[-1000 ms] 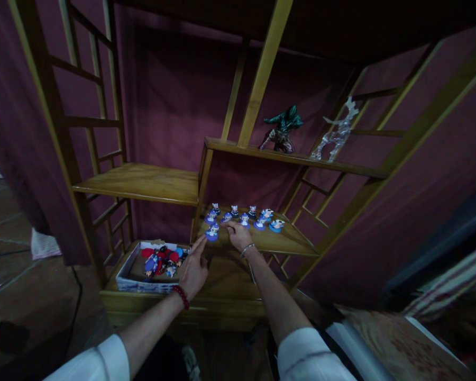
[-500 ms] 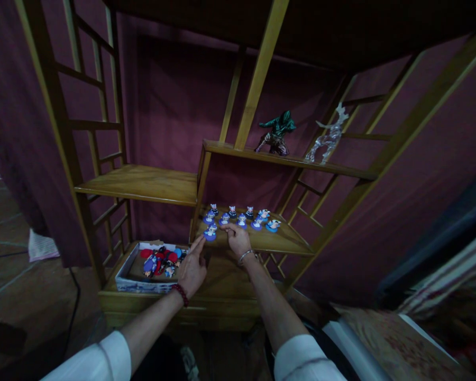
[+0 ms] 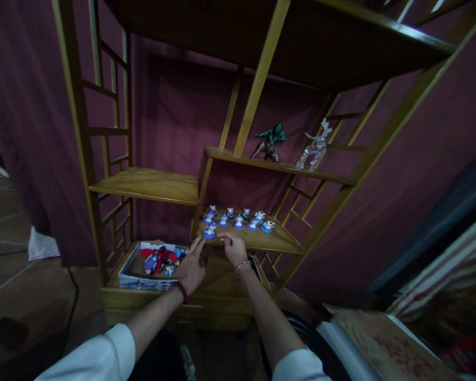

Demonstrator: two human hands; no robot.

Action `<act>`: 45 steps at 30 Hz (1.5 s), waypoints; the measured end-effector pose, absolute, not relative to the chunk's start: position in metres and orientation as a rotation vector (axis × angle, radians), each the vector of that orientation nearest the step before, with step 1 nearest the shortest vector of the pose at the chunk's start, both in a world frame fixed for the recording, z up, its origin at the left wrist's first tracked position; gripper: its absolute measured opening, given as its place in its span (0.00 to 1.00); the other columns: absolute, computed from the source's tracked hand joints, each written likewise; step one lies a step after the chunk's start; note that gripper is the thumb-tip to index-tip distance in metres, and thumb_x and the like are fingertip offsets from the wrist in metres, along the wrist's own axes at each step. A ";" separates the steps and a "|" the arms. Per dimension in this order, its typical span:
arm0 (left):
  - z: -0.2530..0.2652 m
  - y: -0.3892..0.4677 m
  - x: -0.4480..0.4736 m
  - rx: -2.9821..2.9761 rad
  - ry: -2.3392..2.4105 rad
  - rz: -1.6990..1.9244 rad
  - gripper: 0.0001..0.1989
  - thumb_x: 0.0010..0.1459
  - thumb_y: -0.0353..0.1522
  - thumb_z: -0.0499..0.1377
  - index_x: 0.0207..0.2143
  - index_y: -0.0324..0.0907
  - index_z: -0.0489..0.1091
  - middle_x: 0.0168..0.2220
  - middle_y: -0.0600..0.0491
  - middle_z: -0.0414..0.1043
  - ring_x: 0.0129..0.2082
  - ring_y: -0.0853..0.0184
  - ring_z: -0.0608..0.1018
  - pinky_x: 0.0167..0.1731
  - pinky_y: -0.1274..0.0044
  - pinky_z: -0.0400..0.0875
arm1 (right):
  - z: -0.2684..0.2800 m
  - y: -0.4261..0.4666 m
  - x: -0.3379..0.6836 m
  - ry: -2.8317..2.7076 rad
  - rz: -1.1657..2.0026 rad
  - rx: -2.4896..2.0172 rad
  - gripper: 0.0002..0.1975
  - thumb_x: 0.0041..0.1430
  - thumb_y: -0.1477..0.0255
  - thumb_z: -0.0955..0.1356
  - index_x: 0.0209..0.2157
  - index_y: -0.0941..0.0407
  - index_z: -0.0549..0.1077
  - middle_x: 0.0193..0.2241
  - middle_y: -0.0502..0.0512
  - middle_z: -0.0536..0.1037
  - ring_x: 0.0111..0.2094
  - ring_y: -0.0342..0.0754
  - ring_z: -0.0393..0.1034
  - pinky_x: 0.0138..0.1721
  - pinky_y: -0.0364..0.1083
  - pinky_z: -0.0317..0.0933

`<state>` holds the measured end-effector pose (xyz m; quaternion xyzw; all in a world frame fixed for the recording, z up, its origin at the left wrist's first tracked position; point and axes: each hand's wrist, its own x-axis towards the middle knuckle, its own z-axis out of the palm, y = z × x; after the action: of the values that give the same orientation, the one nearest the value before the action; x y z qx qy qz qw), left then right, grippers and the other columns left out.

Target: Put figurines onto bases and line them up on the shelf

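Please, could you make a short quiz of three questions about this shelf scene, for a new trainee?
1. True or false: the box of toys sits on the top shelf.
2. How many statues stand on the upper right shelf?
3. Which hand reaches toward the small figures on blue bases: A the left hand, B the right hand, C both?

Key: 1 false, lowest board; 2 two, a green figure and a clear deer; 3 C.

Small figurines (image 3: 238,221) just beyond the hands: blue round bases, white-and-dark tops; shelf (image 3: 269,241) under them honey-yellow wood. Box (image 3: 137,272) beside left hand (image 3: 191,270): white with blue print, red and blue toys inside. Left wrist: red bead bracelet (image 3: 181,291); backdrop maroon.
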<state>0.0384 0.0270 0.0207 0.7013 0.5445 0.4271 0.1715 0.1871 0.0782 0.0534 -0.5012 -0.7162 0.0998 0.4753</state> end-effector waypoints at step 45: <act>-0.043 0.008 -0.044 1.810 1.827 0.814 0.15 0.49 0.23 0.47 0.41 0.35 0.64 0.41 0.45 0.69 0.41 0.66 0.71 0.40 0.79 0.63 | -0.044 0.032 0.048 -1.802 0.569 -1.457 0.17 0.47 0.81 0.57 0.29 0.55 0.74 0.30 0.50 0.77 0.32 0.42 0.71 0.37 0.40 0.63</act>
<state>-0.0443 0.0078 -0.0429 0.6546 0.6606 0.2945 0.2200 0.0482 0.0319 -0.0439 -0.5676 -0.7019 0.2215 0.3689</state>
